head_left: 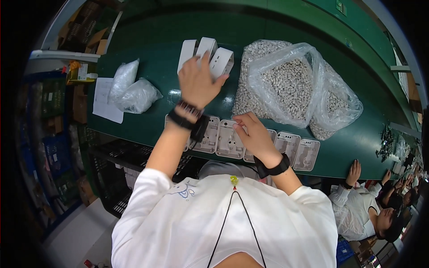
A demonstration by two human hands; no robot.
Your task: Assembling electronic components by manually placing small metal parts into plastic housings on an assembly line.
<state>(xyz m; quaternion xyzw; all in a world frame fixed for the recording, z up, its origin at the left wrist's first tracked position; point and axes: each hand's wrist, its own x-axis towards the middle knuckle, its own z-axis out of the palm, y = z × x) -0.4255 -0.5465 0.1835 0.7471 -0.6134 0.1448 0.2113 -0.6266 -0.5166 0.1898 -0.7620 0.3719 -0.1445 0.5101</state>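
My left hand (199, 82) reaches forward to a group of white plastic housings (222, 61), fingers spread and fingertips at the middle one. The thumb points toward the right-hand housing; nothing is seen lifted in the hand. A row of light grey plastic shells (225, 145) lies along the near table edge, hollow side up, with small posts and holes inside. Over this row my right hand (258, 136) is bent, thumb and forefinger drawn close together above a shell. Whatever they pinch, if anything, is too small to make out.
A large clear bag of small grey parts (286, 85) lies open at the right on the green table (165, 27). Two clear plastic bags (136, 94) rest on a paper sheet (107, 114) at left. Black crates (114, 178) stand below the edge. Co-workers (357, 210) sit farther right.
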